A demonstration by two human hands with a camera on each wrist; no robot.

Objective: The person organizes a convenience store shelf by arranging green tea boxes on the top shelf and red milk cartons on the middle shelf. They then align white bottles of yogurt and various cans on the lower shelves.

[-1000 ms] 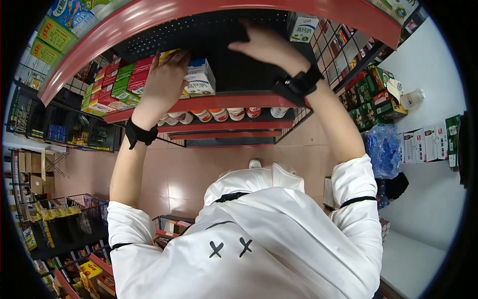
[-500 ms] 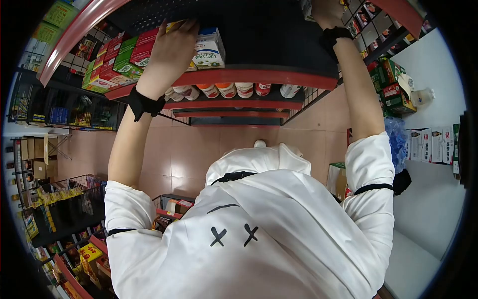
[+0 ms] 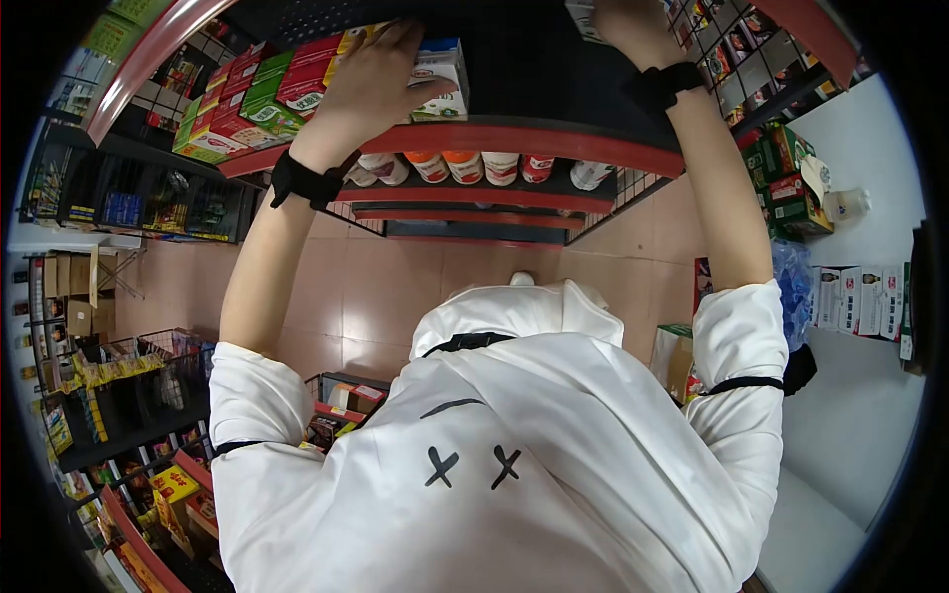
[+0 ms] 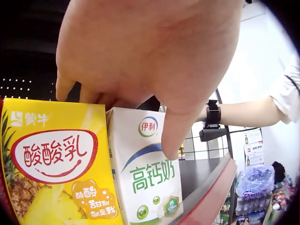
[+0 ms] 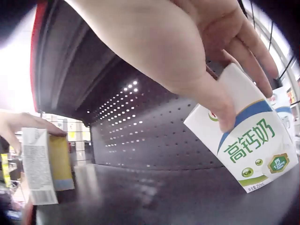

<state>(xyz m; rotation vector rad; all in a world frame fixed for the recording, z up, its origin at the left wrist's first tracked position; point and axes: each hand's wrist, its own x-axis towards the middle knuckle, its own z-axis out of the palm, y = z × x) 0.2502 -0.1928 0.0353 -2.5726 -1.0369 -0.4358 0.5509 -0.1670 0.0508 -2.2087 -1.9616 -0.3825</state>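
Note:
My left hand (image 3: 368,94) lies over the right end of a carton row, its fingers stretched across the tops and its thumb spread out. In the left wrist view that thumb overlaps the front of a white milk carton (image 4: 145,187), which stands upright beside a yellow yogurt drink carton (image 4: 61,164) with a pineapple picture. Farther right on the shelf, my right hand (image 3: 638,32) holds another white milk carton (image 5: 253,140) between thumb and fingers. This carton is tilted, and a second white carton (image 5: 282,105) shows partly behind it.
The black shelf (image 3: 544,94) has a red front edge (image 3: 554,143), a perforated back panel (image 5: 150,126) and a wire side grid (image 3: 717,59). Red and green cartons (image 3: 267,94) line its left part. Several bottles (image 3: 499,168) stand one shelf below.
My right hand has reached right to the far end of the shelf and taken hold of a milk carton. The left hand stays on the row, its thumb now spread over the white carton.

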